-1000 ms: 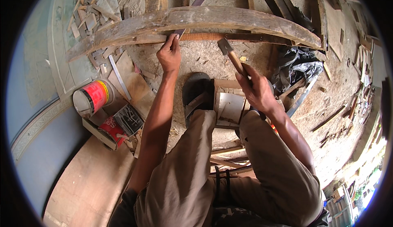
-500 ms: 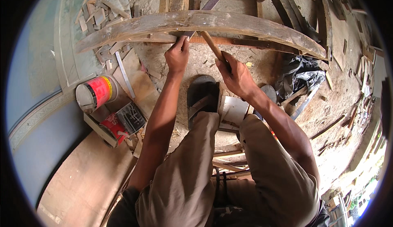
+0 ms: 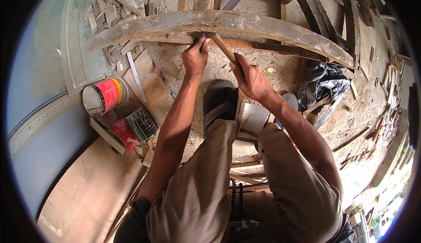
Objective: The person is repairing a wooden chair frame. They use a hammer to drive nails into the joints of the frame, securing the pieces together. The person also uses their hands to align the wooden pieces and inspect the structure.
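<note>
A curved, weathered wooden beam (image 3: 245,23) arches across the far side, part of a wooden frame. My right hand (image 3: 252,80) is wrapped round the wooden handle of a hammer (image 3: 223,49). The hammer's dark head lies at the beam's near edge, beside the fingertips of my left hand (image 3: 194,60). Those fingers are closed in a pinch just below the beam; what sits between them is too small and hidden to make out. A reddish-brown wooden rail (image 3: 237,44) runs under the beam.
Two red cans (image 3: 111,95) stand at left by a dark box (image 3: 141,124). Wood scraps (image 3: 107,13) lie in a heap at far left. Black plastic (image 3: 322,78) lies right of my right hand. A small wooden box (image 3: 253,119) stands between my legs.
The hammer's head has come to the tips of my left fingers, under the beam's edge. The whole view has shifted slightly; both hands keep about the same places.
</note>
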The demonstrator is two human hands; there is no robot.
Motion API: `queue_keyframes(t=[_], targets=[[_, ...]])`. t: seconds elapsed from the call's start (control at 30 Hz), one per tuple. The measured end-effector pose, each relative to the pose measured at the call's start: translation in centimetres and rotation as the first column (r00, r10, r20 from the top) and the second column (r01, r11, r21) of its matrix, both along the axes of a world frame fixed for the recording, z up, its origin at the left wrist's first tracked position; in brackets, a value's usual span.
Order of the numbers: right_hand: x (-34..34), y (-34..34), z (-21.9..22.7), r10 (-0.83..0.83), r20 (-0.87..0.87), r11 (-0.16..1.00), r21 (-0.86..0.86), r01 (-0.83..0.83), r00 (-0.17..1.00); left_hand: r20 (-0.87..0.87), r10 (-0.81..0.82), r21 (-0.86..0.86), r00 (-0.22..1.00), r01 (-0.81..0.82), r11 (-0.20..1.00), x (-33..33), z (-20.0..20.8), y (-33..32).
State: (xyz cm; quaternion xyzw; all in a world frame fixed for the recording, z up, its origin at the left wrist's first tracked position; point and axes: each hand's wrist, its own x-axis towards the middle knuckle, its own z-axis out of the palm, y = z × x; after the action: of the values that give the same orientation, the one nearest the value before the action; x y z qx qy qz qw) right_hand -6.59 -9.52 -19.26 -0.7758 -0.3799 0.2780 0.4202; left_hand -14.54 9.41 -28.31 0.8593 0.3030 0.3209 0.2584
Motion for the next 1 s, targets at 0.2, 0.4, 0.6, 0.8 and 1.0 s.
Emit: queue_keyframes(t=[0.2, 0.4, 0.6, 0.8, 1.0], targets=[[0.4, -0.3, -0.3, -0.015, -0.035, 1.0, 0.019, 0.016, 0.999, 0.006, 0.031, -0.083, 0.999, -0.031, 0.996, -0.5, -0.4, -0.2], [0.1, 0.0, 0.9, 0.006, -0.03, 1.0, -0.018, -0.006, 1.0, 0.078, 0.011, -0.022, 0.997, -0.009, 1.0, -0.6, -1.3, 0.4], [-0.3, 0.6, -0.7, 0.059, 0.051, 0.998, 0.008, -0.06, 0.997, -0.065, -0.023, 0.01, 0.998, 0.023, 1.0, -0.7, -1.1, 0.6], [-0.5, 0.7, -1.1, 0.029, 0.185, 0.995, 0.085, -0.045, 0.982, 0.018, -0.016, 0.02, 1.0, 0.016, 1.0, -0.6, -0.9, 0.5], [-0.7, 0.5, -0.8, 0.037, 0.133, 0.999, 0.003, -0.038, 0.99, 0.019, -0.011, 0.023, 1.0, 0.01, 1.0, -0.6, -0.6, 0.5]])
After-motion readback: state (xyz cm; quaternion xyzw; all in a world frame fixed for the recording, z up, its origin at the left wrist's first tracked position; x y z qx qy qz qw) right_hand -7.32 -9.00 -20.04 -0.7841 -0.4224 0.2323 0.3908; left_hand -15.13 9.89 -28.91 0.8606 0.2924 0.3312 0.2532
